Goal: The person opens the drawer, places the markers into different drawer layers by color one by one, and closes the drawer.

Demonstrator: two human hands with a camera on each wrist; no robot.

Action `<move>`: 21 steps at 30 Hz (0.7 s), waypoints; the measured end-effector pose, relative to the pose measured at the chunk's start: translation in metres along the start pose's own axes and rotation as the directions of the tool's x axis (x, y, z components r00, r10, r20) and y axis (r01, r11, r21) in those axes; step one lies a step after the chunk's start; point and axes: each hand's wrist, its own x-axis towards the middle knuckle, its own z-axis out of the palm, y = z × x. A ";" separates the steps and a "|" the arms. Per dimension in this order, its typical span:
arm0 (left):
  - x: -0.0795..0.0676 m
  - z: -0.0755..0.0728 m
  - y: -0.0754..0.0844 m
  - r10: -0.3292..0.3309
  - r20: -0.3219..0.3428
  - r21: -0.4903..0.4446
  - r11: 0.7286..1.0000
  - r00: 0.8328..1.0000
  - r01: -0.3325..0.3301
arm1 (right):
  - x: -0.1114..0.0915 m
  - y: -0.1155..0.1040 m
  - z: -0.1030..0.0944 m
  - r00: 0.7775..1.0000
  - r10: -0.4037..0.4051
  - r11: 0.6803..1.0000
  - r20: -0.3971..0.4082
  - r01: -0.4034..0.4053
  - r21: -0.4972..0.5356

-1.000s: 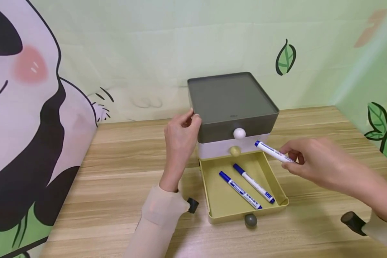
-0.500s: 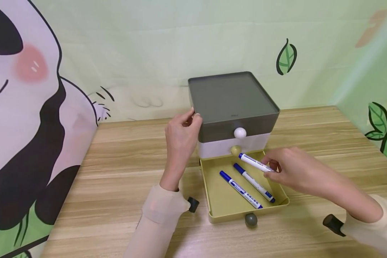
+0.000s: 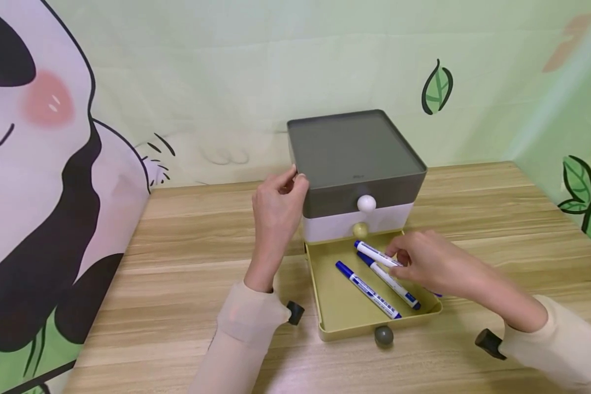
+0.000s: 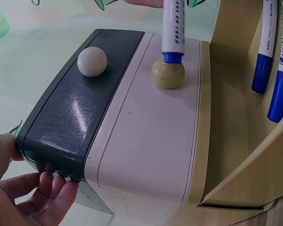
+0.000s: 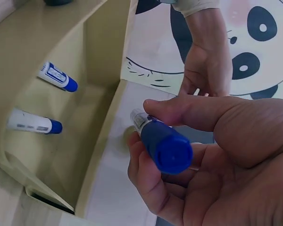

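A three-tier desktop drawer box (image 3: 354,148) has a dark grey top tier, a white middle tier and a pulled-out yellow bottom drawer (image 3: 325,306). Two blue-capped whiteboard markers, one nearer the left (image 3: 366,290) and one nearer the right (image 3: 391,282), lie slanted inside it. My right hand (image 3: 435,265) pinches another blue-capped whiteboard marker (image 3: 374,253) between thumb and fingers, above the drawer's right side. The right wrist view shows that marker's blue end (image 5: 172,150) close up. My left hand (image 4: 28,183) grips the grey tier's left edge, thumb and bent fingers touching it.
A round white knob (image 3: 366,203), a yellow knob (image 3: 360,230) and a dark grey knob (image 3: 384,336) stick out from the drawer fronts. The box stands on a wood-grain table (image 3: 192,257) before a green printed backdrop (image 3: 216,82) with a panda.
My right hand has moved left and down, bringing its marker from beside the box to over the open drawer. The left hand, the box and the two lying markers have stayed put.
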 end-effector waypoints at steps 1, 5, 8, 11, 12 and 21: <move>0.000 0.000 0.000 -0.001 0.001 0.000 1.000 1.000 0.001 | 0.001 0.000 0.001 1.000 0.004 1.000 0.005 -0.004 0.004; 0.000 0.000 -0.001 -0.003 0.001 -0.003 1.000 1.000 0.003 | 0.005 0.001 0.005 1.000 0.008 1.000 0.007 -0.008 0.012; 0.000 0.000 -0.001 -0.006 -0.001 -0.004 1.000 1.000 0.006 | 0.007 0.001 0.008 1.000 0.000 1.000 0.004 0.000 0.016; 0.000 0.000 -0.001 -0.006 -0.003 -0.003 1.000 1.000 0.006 | 0.008 0.002 0.009 1.000 -0.007 1.000 0.003 0.007 0.021; 0.000 0.000 -0.001 -0.005 -0.003 -0.004 1.000 1.000 0.005 | 0.008 0.002 0.010 1.000 -0.007 1.000 0.005 0.007 0.024; 0.000 0.000 -0.002 0.007 -0.002 -0.027 1.000 1.000 -0.007 | 0.010 0.003 0.012 1.000 0.010 1.000 -0.003 -0.010 0.027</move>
